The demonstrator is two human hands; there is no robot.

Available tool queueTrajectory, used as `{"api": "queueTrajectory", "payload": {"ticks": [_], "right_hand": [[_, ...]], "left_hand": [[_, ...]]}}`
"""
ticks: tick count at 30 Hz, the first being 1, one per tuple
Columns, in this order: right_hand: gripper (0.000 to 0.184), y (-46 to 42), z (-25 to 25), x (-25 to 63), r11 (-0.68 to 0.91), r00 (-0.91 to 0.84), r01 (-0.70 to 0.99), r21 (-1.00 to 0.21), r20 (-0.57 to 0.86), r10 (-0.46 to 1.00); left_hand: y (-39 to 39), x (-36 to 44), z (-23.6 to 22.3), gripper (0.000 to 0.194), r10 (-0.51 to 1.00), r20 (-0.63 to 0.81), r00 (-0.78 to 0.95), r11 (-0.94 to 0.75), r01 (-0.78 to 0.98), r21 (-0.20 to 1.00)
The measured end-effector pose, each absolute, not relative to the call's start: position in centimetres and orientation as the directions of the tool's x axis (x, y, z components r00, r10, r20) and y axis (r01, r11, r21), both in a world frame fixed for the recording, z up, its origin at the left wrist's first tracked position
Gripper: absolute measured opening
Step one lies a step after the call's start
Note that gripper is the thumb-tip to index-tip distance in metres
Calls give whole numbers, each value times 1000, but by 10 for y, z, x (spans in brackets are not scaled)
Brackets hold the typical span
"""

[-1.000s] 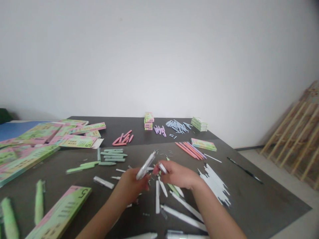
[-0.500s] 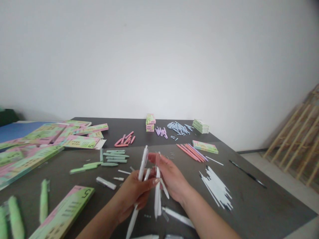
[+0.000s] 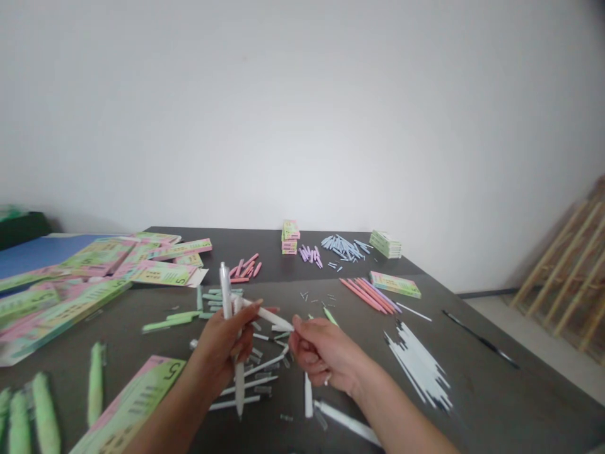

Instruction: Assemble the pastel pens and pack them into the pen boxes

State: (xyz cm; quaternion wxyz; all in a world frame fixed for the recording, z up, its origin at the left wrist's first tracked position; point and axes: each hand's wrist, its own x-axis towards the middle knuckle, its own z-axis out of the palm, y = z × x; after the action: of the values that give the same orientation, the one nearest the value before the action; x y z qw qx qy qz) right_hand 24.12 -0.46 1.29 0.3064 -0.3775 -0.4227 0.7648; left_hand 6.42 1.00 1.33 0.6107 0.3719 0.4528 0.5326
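Observation:
My left hand (image 3: 225, 343) is closed round white pens. One white pen (image 3: 225, 287) stands nearly upright in it, its push-button end up. A second white pen barrel (image 3: 267, 315) slants from its fingers down to the right. At that barrel's tip, the thumb and forefinger of my right hand (image 3: 328, 353) are pinched together. The other fingers of that hand are curled. Below it shows a white barrel (image 3: 308, 397); whether the hand holds it or it lies on the table, I cannot tell. Under my hands lie loose white pen parts (image 3: 258, 381) and small clear pieces.
White refills (image 3: 418, 366) lie right, beside a black pen (image 3: 479, 337). Salmon pens (image 3: 366, 295) lie near a pen box (image 3: 394, 284). Further back are purple pieces (image 3: 311, 255) and blue pieces (image 3: 347, 247). Flat cartons (image 3: 99, 258) and green pens (image 3: 95, 384) lie left.
My hands have drawn apart, the left one moving left. A white barrel now stretches between them, and the loose white parts beneath have come into view.

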Motion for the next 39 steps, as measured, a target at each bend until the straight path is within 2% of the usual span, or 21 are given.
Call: {"api": "queueTrajectory", "payload": {"ticks": [4,6,11,13,17,21,23,27,30,33,36,39], "right_hand": [[45,-2,10,239,-429,-479,-112,-896,-330,813],[43,-1,6,235,-376,-420,-62,-924,-318,850],[31,1,-4,226,-152,-206,-37,-988,-142,968],[30,3,-6,224,-112,-173,-37,-993,-104,979],[55,8,-9,224,-159,-195,-97,-983,-138,971],[57,9,-8,226,-107,-135,-199,-974,-81,988],[64,9,-8,227,-129,-156,-238,-963,-93,983],[60,12,-12,229,-238,-256,-249,-939,-173,951],[56,14,-14,231,-178,-206,-272,-946,-124,971],[63,15,-14,231,-199,-225,-267,-943,-140,964],[60,14,-14,230,-258,-279,-227,-939,-191,941],[52,13,-14,228,-201,-219,-233,-951,-150,964]], "left_hand": [[9,66,14,45,991,-130,-18,116,-341,933],[7,70,11,42,992,-118,-50,95,-332,938],[8,75,2,40,977,-106,-187,45,-304,952],[9,74,1,40,970,-113,-215,44,-302,952],[9,72,2,39,969,-121,-217,53,-293,955],[8,72,2,39,970,-131,-206,67,-292,954],[8,72,1,40,971,-134,-198,73,-288,955],[10,73,-1,43,972,-138,-192,84,-269,960],[12,73,-3,41,970,-131,-204,75,-258,963],[13,72,-4,41,967,-133,-217,76,-254,964],[12,73,-5,41,968,-133,-213,76,-255,964],[12,74,-6,42,968,-104,-227,42,-263,964]]}}
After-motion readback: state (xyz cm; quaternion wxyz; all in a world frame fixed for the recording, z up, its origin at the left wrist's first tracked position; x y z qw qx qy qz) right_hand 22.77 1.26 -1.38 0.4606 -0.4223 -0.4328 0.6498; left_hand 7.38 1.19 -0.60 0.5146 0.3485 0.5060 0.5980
